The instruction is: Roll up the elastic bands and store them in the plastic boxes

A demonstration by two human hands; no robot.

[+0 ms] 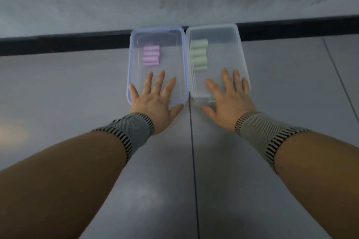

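Two clear plastic boxes stand side by side at the far edge of the grey table. The left box (134,44) has a blue-rimmed lid on it and holds several rolled pink bands (151,55). The right box (238,44) holds several rolled green bands (199,54) stacked in a row. My left hand (153,101) lies flat with spread fingers on the near end of the left box's lid. My right hand (229,101) lies flat with spread fingers over the near end of the right box. Neither hand holds anything.
The grey table (77,93) has a seam (193,151) running toward me between the hands. A black strip (58,42) runs along the table's far edge, with a grey wall behind it. Both wrists wear striped grey wristbands.
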